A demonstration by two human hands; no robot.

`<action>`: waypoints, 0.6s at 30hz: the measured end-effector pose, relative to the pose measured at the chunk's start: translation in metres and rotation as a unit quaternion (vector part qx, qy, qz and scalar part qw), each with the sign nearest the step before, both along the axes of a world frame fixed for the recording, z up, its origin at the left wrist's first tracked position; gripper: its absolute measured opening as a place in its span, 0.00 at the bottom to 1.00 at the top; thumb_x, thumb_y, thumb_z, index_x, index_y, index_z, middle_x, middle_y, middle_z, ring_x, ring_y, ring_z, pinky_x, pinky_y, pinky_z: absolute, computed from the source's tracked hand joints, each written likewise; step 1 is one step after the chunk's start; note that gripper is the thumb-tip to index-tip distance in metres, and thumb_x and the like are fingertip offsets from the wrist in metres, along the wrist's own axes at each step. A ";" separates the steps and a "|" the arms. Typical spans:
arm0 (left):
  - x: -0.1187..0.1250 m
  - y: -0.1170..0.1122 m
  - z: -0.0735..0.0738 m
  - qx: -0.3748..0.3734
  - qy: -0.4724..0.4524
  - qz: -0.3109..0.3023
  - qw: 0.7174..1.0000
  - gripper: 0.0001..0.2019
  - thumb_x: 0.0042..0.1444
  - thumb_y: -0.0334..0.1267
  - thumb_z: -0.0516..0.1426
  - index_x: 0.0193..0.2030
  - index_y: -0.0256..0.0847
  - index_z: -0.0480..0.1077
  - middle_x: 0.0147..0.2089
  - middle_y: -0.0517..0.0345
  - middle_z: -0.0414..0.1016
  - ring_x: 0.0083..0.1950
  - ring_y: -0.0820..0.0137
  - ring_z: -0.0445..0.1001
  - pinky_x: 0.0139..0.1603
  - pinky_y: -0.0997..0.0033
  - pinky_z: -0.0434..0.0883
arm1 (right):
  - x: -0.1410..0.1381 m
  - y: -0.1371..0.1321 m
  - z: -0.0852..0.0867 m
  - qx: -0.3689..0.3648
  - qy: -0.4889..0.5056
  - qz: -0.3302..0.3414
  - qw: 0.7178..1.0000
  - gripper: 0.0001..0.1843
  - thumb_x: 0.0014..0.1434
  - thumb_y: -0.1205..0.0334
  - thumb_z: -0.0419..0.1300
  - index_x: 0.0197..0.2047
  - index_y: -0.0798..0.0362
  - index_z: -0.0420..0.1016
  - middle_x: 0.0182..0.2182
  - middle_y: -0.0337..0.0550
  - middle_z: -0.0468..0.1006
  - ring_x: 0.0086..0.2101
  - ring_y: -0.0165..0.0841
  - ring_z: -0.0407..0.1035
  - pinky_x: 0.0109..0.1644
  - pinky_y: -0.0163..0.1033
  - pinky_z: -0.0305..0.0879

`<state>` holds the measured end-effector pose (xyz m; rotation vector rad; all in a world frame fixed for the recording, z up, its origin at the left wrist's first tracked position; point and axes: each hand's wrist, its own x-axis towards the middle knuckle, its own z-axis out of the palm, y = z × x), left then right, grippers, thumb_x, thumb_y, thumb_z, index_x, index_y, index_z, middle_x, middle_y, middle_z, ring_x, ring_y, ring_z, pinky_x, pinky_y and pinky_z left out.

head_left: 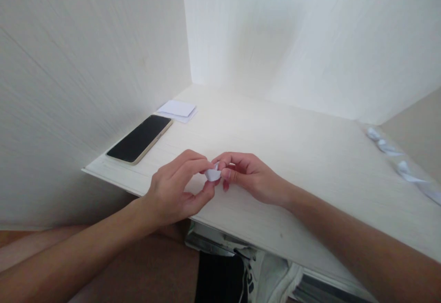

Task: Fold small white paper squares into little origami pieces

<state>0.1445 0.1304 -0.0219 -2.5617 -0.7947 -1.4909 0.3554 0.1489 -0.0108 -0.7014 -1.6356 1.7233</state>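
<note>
Just above the front part of the white desk (275,142), a small folded white paper piece (212,174) is held between both hands. My left hand (179,185) pinches it from the left, thumb below and fingertips on top. On the other side, my right hand (253,174) grips its right end between thumb and index finger. The fingertips cover part of the paper, so its full shape cannot be made out.
A phone (140,138) with a dark screen lies at the desk's left edge. Behind it rests a small stack of white paper (177,109). Several folded white paper pieces (387,146) line the right side. White panels (103,54) rise at the left and back.
</note>
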 end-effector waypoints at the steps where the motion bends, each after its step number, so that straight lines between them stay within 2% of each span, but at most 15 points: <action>1: 0.000 0.000 0.000 -0.009 -0.009 0.004 1.000 0.16 0.55 0.26 0.62 0.49 0.42 0.70 0.38 0.56 0.81 0.37 0.68 0.81 0.37 0.71 0.80 | 0.000 0.000 0.000 0.007 0.000 -0.003 1.000 0.16 0.63 0.48 0.68 0.38 0.52 0.76 0.37 0.39 0.77 0.34 0.28 0.70 0.39 0.36 0.70; 3: 0.001 0.000 0.001 -0.015 -0.025 0.003 1.000 0.16 0.56 0.26 0.61 0.50 0.42 0.71 0.37 0.58 0.80 0.36 0.69 0.80 0.36 0.72 0.79 | -0.001 -0.003 0.000 0.033 -0.013 -0.023 0.999 0.16 0.62 0.48 0.68 0.37 0.52 0.75 0.35 0.38 0.77 0.34 0.29 0.72 0.39 0.37 0.70; 6: 0.004 -0.003 0.002 -0.001 -0.042 -0.003 0.999 0.17 0.58 0.24 0.60 0.53 0.42 0.72 0.39 0.56 0.81 0.37 0.69 0.80 0.38 0.71 0.79 | -0.007 -0.015 -0.002 0.099 -0.043 -0.095 0.990 0.13 0.64 0.51 0.66 0.36 0.52 0.74 0.30 0.37 0.76 0.32 0.31 0.72 0.37 0.38 0.71; 8: 0.005 -0.008 0.003 -0.005 -0.057 0.000 0.998 0.16 0.58 0.24 0.59 0.52 0.42 0.72 0.39 0.56 0.80 0.38 0.69 0.80 0.40 0.69 0.80 | -0.013 -0.030 -0.003 0.131 -0.049 -0.155 0.978 0.10 0.65 0.54 0.65 0.38 0.51 0.74 0.31 0.38 0.76 0.32 0.31 0.72 0.37 0.39 0.70; 12: 0.008 -0.027 0.008 -0.039 -0.094 -0.027 0.994 0.14 0.58 0.24 0.61 0.49 0.40 0.72 0.41 0.56 0.80 0.36 0.71 0.79 0.34 0.72 0.79 | -0.027 -0.074 -0.002 0.208 -0.036 -0.297 0.931 0.05 0.66 0.57 0.64 0.40 0.49 0.75 0.47 0.45 0.76 0.44 0.33 0.72 0.45 0.42 0.72; 15: 0.009 -0.047 0.013 -0.025 -0.119 -0.076 0.990 0.15 0.58 0.22 0.61 0.50 0.41 0.72 0.43 0.56 0.81 0.39 0.70 0.81 0.36 0.73 0.80 | -0.035 -0.109 0.002 0.286 -0.029 -0.381 0.879 0.03 0.66 0.60 0.64 0.41 0.47 0.78 0.48 0.46 0.77 0.46 0.35 0.73 0.45 0.42 0.73; 18: 0.007 -0.066 0.021 0.015 -0.123 -0.101 0.987 0.16 0.57 0.21 0.62 0.50 0.41 0.72 0.44 0.54 0.82 0.42 0.69 0.82 0.42 0.71 0.81 | -0.040 -0.135 0.007 0.307 0.019 -0.406 0.861 0.03 0.66 0.62 0.65 0.40 0.46 0.82 0.45 0.45 0.77 0.47 0.37 0.73 0.46 0.43 0.73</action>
